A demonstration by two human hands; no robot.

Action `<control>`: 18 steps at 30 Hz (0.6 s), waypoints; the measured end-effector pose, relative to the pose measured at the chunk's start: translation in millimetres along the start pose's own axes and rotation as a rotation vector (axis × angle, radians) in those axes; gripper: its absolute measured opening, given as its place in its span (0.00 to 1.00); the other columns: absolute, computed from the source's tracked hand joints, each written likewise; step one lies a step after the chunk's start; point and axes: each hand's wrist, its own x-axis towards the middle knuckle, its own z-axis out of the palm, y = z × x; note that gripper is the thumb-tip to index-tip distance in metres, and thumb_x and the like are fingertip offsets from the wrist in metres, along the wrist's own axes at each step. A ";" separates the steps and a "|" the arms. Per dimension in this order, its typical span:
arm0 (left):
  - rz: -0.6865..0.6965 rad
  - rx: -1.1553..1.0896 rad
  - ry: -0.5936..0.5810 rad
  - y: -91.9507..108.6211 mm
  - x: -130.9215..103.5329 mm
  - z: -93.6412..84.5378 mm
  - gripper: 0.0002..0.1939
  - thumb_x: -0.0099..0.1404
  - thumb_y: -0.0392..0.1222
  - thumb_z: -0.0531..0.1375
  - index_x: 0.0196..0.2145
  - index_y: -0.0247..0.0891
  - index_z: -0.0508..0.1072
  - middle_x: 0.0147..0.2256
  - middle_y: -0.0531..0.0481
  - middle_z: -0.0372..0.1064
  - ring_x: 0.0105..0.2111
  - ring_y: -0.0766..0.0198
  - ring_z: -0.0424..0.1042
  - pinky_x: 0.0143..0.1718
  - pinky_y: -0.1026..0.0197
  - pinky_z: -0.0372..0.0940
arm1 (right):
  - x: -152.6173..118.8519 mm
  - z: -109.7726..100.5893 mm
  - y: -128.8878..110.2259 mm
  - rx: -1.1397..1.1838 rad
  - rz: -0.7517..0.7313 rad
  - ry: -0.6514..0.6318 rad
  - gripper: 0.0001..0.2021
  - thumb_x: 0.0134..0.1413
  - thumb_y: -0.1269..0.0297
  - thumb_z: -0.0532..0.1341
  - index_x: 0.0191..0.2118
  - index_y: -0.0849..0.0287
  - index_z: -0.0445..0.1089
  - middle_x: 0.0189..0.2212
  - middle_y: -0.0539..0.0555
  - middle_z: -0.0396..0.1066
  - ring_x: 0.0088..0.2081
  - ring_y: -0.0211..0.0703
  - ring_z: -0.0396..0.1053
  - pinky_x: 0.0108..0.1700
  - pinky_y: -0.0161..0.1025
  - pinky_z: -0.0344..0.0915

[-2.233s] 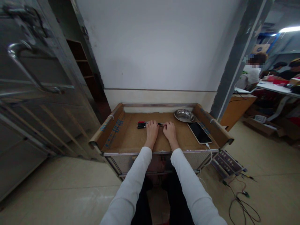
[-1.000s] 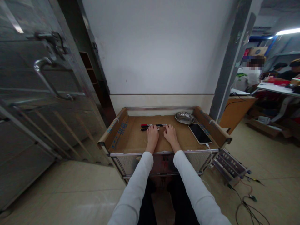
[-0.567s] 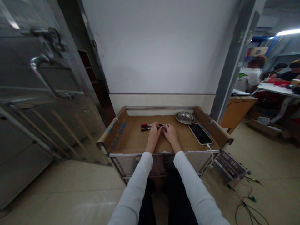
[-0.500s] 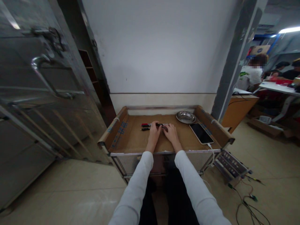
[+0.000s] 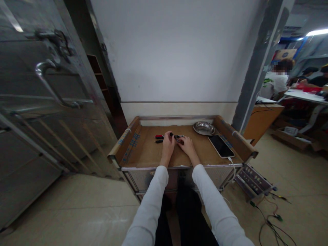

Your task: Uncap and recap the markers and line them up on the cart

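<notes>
Left hand (image 5: 167,144) and right hand (image 5: 188,146) pinch a dark pen (image 5: 172,135), handling seemingly unfinished, a red-ended pen (image 5: 159,136) and black-ended pen (image 5: 159,141) lying nearby

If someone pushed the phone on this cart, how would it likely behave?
The phone would probably slide rather than roll, being flat and lying on cardboard. Its slab shape suggests it stays stiff. The white cable plugged into its near end may tug or drag along.

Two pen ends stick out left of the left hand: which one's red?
The far pen, nearer the wall, shows the red end; the near pen shows a black one.
</notes>
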 end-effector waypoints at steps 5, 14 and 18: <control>-0.098 -0.064 0.149 -2.7 2.0 -4.5 0.12 0.65 0.37 0.52 0.47 0.36 0.61 0.43 0.42 0.67 0.38 0.64 0.71 0.41 0.60 0.67 | 0.0 -0.2 1.6 0.023 -0.024 0.014 0.07 0.54 0.65 0.60 0.39 0.57 0.72 0.40 0.55 0.71 0.44 0.44 0.65 0.45 0.39 0.58; -0.183 -0.029 0.240 -13.3 4.2 -3.6 0.11 0.65 0.36 0.51 0.46 0.37 0.59 0.44 0.41 0.66 0.40 0.64 0.70 0.41 0.60 0.66 | 0.0 1.2 0.2 0.006 -0.012 0.029 0.08 0.57 0.64 0.58 0.40 0.58 0.72 0.40 0.55 0.71 0.43 0.43 0.66 0.46 0.39 0.58; -0.201 -0.018 0.228 -15.3 4.1 -3.5 0.11 0.64 0.36 0.51 0.45 0.37 0.60 0.44 0.42 0.66 0.40 0.63 0.70 0.42 0.60 0.66 | -0.2 2.1 0.4 0.004 -0.015 0.038 0.08 0.57 0.65 0.56 0.40 0.59 0.71 0.40 0.56 0.71 0.44 0.44 0.66 0.47 0.39 0.58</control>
